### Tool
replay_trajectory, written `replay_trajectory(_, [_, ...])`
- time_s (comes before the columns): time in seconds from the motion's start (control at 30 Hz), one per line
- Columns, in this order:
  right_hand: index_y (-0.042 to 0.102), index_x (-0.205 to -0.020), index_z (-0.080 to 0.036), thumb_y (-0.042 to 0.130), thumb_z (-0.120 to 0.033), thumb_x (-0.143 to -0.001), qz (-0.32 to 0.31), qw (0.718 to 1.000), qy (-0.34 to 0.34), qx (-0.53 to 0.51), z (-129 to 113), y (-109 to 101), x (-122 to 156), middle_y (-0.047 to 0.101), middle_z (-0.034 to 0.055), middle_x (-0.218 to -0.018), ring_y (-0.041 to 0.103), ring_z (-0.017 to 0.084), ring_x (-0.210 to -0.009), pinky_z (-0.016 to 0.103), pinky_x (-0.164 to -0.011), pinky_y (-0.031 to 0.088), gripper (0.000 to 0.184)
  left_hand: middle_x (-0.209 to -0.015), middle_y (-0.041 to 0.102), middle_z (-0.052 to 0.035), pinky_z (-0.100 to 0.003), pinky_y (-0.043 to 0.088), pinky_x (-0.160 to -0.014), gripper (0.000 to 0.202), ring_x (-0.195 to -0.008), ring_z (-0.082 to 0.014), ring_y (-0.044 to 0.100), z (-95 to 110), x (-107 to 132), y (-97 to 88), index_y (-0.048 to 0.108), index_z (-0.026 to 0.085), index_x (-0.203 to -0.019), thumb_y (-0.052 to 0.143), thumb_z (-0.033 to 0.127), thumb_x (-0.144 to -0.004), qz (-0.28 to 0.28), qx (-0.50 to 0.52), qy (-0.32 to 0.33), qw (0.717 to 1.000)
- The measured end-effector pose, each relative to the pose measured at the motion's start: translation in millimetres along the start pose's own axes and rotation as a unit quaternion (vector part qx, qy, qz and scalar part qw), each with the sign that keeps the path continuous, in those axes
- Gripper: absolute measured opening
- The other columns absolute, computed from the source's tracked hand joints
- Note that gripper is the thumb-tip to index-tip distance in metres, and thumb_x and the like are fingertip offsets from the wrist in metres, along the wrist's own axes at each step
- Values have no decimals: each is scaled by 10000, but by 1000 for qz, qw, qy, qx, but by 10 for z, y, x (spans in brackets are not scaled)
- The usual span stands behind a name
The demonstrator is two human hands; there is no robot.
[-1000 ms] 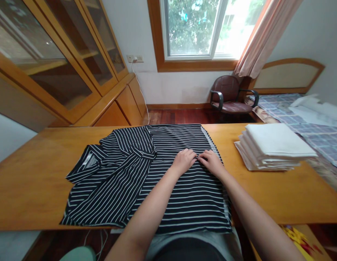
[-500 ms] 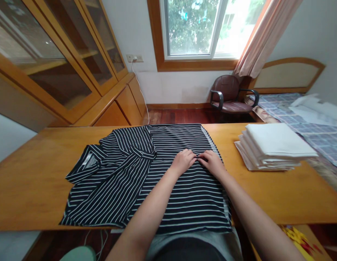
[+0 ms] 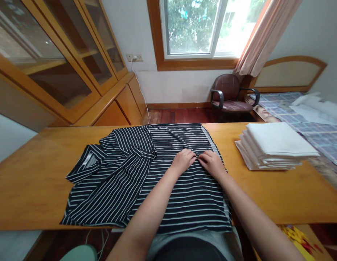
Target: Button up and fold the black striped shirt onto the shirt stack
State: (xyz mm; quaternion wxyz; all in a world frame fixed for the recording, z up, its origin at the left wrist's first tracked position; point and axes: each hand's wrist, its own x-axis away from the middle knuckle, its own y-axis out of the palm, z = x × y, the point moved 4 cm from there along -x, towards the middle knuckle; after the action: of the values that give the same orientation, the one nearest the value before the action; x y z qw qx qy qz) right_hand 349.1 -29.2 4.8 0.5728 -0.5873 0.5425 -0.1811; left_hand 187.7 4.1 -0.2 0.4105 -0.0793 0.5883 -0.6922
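Shirt (image 3: pixel 142 170), black-and-white striped, lies spread, its fastening seemingly unfinished, while our left hand (image 3: pixel 184 160) and right hand (image 3: pixel 211 163) pinch its front, right of middle.

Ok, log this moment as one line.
left hand: pinches striped shirt | right hand: pinches it alongside | folded white stack: on table

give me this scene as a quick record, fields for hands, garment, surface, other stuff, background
left hand: pinching the striped shirt
right hand: pinching it too, close beside the left
garment: black with pale stripes, spread out, collar end to the left
surface: wooden table
other stuff: folded white stack, on the table right of the shirt
background: window, curtain, chair, bed, glass-fronted cabinet
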Motion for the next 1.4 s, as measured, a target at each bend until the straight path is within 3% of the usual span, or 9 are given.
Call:
replay_trajectory(0.3, [740,-951,-235,528,-302,-996,-13,998,-35,41,-32,-37,14,662,67,-839,563,204,-829,333,-752,382,227,-930,630,-58,-306,478,-780,212,-900,-196,569,55,-2,-31,635,191,-925,465,280,-1014,-19,-57,23,998])
replay_trajectory(0.57, [733,-1022,-227,529,-257,-998,-23,996,-59,66,-67,-73,60,655,64,-880,537,199,-858,328,-761,365,208,-954,619,-45,-297,469,-758,116,-904,-187,550,91,-14,-76,634,197,-958,531,246,-980,-37,-67,9,997])
replay_trajectory(0.87, [746,-1115,-274,561,-168,-962,-58,992,-71,85,-39,-148,158,672,68,-1003,537,215,-914,347,-797,401,262,-1049,644,-53,-311,481,-799,143,-928,-185,551,78,56,-187,681,199,-1006,544,213,-970,-48,-58,84,994])
replay_trajectory(1.1, [747,-1133,-272,544,-139,-926,-59,995,-61,60,-78,-230,161,680,77,-1029,545,234,-922,373,-823,432,318,-1214,657,-61,-371,464,-916,316,-1066,-215,555,57,195,-274,665,234,-1226,459,357,-1020,-56,-55,105,991])
replay_trajectory(1.23, [762,-1022,-222,521,-189,-914,-17,1000,4,-4,59,-323,171,685,81,-1021,579,233,-958,368,-875,466,266,-1333,621,-53,-408,428,-1014,369,-1194,-224,535,58,250,-322,598,260,-1333,451,388,-1021,-63,-50,68,994])
replay_trajectory(1.33, [753,-993,-192,485,-277,-944,37,990,135,-23,331,-378,191,692,90,-983,619,231,-935,364,-885,479,285,-1371,605,-51,-421,373,-1111,403,-1274,-211,514,22,278,-347,549,261,-1387,445,393,-1021,-68,-38,37,996])
replay_trajectory(1.4, [744,-1005,-174,489,-328,-945,34,974,222,-32,510,-371,203,703,92,-966,644,228,-892,355,-855,490,303,-1387,601,-52,-434,325,-1163,416,-1313,-204,501,-26,299,-363,534,260,-1402,432,402,-1024,-72,-31,22,997])
